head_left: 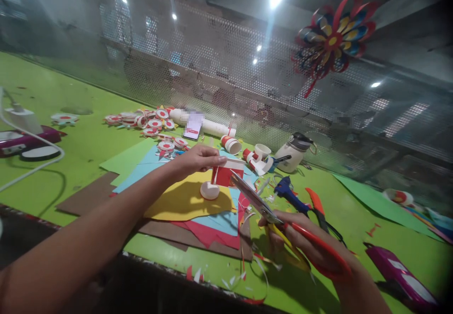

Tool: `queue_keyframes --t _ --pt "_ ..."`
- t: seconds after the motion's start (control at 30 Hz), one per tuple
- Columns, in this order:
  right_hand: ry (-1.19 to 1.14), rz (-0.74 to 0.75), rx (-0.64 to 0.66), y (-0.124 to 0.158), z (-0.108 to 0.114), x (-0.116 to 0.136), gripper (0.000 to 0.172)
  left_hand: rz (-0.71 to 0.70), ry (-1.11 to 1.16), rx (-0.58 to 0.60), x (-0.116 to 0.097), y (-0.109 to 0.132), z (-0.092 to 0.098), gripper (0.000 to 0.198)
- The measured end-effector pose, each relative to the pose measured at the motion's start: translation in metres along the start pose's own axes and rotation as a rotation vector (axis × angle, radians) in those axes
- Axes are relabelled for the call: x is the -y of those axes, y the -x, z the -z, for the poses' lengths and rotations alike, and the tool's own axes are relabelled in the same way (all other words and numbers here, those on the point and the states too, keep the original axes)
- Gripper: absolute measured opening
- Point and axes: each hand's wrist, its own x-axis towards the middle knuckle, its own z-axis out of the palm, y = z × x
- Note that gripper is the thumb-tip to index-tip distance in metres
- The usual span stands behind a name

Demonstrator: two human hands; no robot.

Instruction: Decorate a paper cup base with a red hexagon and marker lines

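Note:
My left hand (197, 159) is closed in a pinch on the top edge of a red and white paper piece (226, 173), held above the yellow sheet (184, 201). My right hand (300, 238) grips red-and-yellow-handled scissors (260, 205); their blades point up and left and meet the lower right corner of the paper piece. A small white round disc (209, 190) lies on the yellow sheet just under the paper piece.
Coloured sheets are stacked on brown card (88, 196) on the green table (71, 148). Red-white paper rosettes (152, 123), paper cups (231, 144), a glue gun (288, 193), a white jar (293, 153), a power strip (24, 139) and paper scraps lie around. A paper flower (332, 35) hangs on mesh.

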Motion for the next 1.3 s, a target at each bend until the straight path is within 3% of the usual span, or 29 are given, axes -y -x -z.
queue_keyframes --t 0.27,0.57,0.83,1.1,1.3 --pt "-0.432 -0.098 0.056 0.001 -0.010 0.002 0.037 -0.032 -0.088 0.056 -0.010 0.004 0.004 0.034" --pt "-0.107 -0.056 0.118 0.001 -0.004 0.010 0.041 0.010 -0.125 0.220 -0.010 0.002 0.003 0.030" --pt "0.162 -0.039 0.059 -0.007 -0.005 0.015 0.045 0.041 -0.143 0.259 -0.010 -0.007 0.001 0.028" --pt "0.255 0.013 -0.006 -0.007 -0.003 0.016 0.053 0.070 -0.118 0.286 -0.018 -0.011 0.001 0.028" --pt "0.160 -0.033 0.009 -0.006 -0.006 0.011 0.052 0.073 -0.090 0.342 -0.023 -0.017 0.003 0.032"
